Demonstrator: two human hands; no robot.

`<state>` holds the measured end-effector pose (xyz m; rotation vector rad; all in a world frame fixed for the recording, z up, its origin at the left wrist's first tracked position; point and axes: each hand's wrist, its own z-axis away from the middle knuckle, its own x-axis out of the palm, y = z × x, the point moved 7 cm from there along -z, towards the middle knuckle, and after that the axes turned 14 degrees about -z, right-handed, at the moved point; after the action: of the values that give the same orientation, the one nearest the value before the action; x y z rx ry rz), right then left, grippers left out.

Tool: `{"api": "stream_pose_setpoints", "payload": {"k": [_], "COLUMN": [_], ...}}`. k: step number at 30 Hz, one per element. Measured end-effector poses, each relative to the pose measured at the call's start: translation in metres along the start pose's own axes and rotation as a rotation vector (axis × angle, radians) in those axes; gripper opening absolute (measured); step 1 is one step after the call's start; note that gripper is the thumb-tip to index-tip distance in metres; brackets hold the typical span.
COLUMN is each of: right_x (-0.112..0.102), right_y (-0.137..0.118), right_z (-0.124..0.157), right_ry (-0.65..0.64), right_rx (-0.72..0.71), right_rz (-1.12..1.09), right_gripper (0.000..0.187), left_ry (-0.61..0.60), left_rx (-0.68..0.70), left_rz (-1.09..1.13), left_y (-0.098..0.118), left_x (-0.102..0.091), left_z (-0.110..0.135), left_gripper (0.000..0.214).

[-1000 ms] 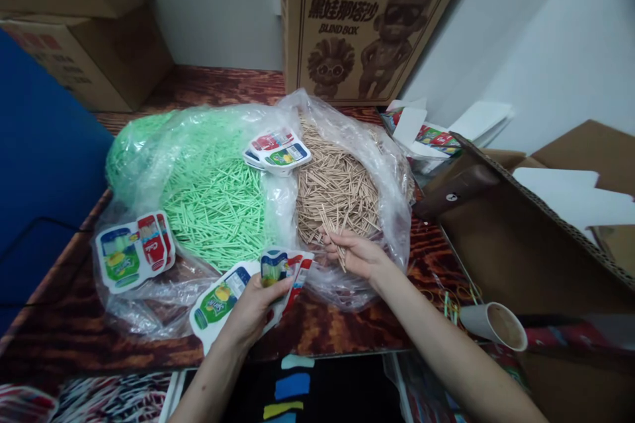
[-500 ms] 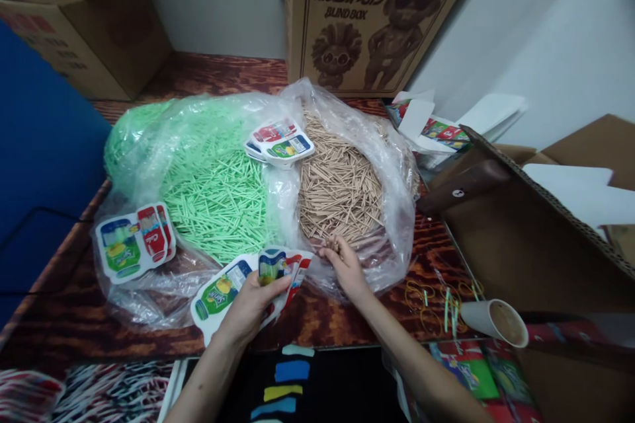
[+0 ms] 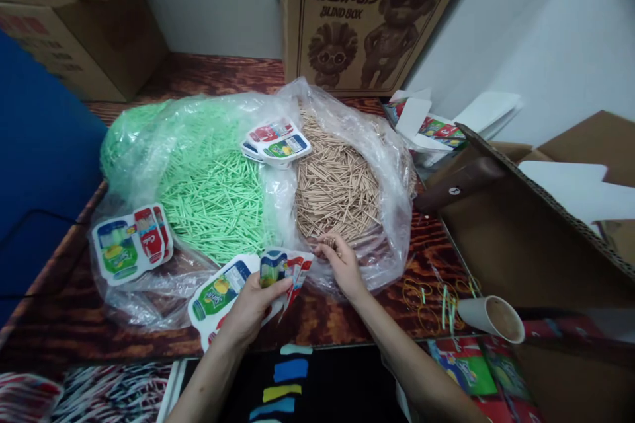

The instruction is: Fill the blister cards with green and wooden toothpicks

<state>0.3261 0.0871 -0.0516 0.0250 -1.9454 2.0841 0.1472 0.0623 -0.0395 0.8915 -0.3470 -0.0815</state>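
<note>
My left hand (image 3: 255, 304) is closed around printed soda-bottle-shaped card packs (image 3: 221, 296), its thumb pressed on a folded pack with green, blue and red print. My right hand (image 3: 342, 268) has its fingers pinched together at the near edge of a clear bag of brown sticks (image 3: 337, 185); a few short brown sticks seem to be between the fingertips. Left of that lies a clear bag of green sticks (image 3: 215, 205). One stack of cards (image 3: 278, 141) rests between the two piles, and more printed cards (image 3: 131, 242) lie on the plastic at the left.
Yellow rubber bands (image 3: 417, 294) and loose green sticks lie at the right, beside a tipped paper cup (image 3: 491, 318). An open cardboard box (image 3: 516, 238) stands at far right, a large brown carton (image 3: 370, 20) at the back. A blue panel (image 3: 44, 158) borders the left.
My right hand has stayed by the brown sticks, its fingers shifting slightly. My left hand holds the same packs. The whole view has shifted slightly.
</note>
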Motion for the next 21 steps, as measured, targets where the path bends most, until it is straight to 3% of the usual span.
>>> {"api": "stream_pose_setpoints", "payload": {"k": [5, 10, 13, 18, 21], "right_x": [-0.001, -0.005, -0.011, -0.019, -0.020], "right_y": [-0.002, -0.032, -0.054, -0.104, -0.112], "right_z": [-0.013, -0.061, -0.092, -0.119, -0.120], "right_ry": [-0.002, -0.089, -0.110, -0.015, 0.009], "right_rx": [0.042, 0.090, 0.087, -0.284, -0.326], "right_rz": [-0.057, -0.052, 0.105, 0.675, 0.669], "right_gripper": [0.017, 0.021, 0.019, 0.019, 0.017], "left_ry": [-0.017, -0.011, -0.014, 0.009, 0.004], "left_rx": [-0.006, -0.024, -0.020, -0.031, -0.031], "left_rz": [-0.015, -0.007, -0.001, 0.000, 0.015], "left_y": [-0.003, -0.009, -0.010, -0.007, -0.006], "left_x": [-0.002, -0.005, -0.005, -0.003, -0.002], "left_z": [0.000, -0.001, 0.000, 0.008, 0.010], "left_gripper": [0.030, 0.037, 0.038, 0.038, 0.038]}}
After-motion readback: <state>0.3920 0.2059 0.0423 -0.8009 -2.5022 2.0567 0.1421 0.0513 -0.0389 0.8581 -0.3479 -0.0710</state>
